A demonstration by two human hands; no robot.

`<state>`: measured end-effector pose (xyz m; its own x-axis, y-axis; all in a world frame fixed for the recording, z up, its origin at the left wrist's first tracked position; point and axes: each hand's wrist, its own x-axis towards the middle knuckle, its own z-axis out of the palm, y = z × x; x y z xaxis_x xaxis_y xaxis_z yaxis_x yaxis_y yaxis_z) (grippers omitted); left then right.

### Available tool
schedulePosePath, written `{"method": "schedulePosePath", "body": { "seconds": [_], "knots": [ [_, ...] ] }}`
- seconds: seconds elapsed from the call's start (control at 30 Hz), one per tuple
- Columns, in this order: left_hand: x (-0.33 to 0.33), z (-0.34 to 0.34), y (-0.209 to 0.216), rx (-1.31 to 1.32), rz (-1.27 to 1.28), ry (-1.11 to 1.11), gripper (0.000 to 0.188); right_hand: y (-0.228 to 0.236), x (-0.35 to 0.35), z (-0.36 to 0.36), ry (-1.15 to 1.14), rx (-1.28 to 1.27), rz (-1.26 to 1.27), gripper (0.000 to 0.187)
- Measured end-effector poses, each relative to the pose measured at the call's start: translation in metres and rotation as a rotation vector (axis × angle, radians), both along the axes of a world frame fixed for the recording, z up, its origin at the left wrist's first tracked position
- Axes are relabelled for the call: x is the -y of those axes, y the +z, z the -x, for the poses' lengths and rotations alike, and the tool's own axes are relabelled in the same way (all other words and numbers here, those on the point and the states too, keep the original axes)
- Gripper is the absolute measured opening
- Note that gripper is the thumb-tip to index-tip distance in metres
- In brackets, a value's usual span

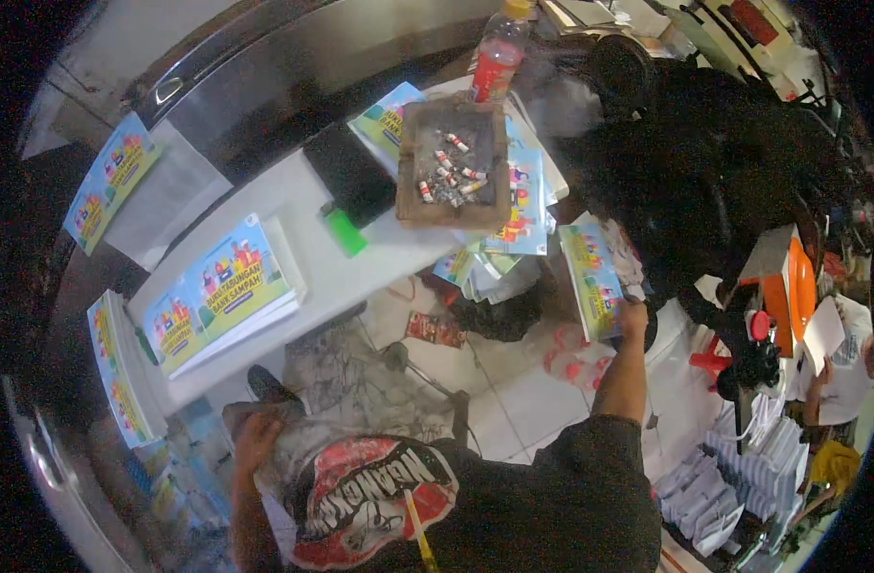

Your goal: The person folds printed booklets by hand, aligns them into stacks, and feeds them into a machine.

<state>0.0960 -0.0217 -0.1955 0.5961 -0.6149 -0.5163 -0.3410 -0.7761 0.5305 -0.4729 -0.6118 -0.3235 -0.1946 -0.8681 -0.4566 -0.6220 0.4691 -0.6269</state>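
Observation:
My right hand [632, 320] is closed on the lower edge of a booklet [589, 272] with a blue, green and yellow cover, held beside the white tabletop [394, 253]. My left hand [258, 430] is low at the left, near my lap and below the table edge; its fingers are too blurred to read. On the tabletop nearest to it lies a stack of matching booklets [222, 296]. Another stack [126, 372] stands at the table's left end. Farther off, a square ashtray [413, 153] with several cigarette butts sits on more booklets [527, 196].
A green lighter [344, 232] lies beside a dark flat rectangle [351, 177]. Behind the ashtray stands a bottle of red drink [497, 62]. An open booklet [117, 181] lies at the far left. At right are an orange object [800, 277] and stacked papers [757, 454] on the floor.

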Motion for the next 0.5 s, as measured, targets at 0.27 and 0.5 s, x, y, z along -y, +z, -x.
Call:
{"method": "schedulePosePath", "body": {
  "seconds": [0.27, 0.5],
  "knots": [
    [0.045, 0.022, 0.037, 0.146, -0.080, 0.009, 0.037, -0.038, -0.048, -0.084, 0.572, -0.761, 0.542, 0.066],
    [0.034, 0.017, 0.013, 0.155, -0.183, -0.141, 0.039, -0.068, -0.036, -0.078, 0.503, -0.905, 0.292, 0.063]
  ]
}}
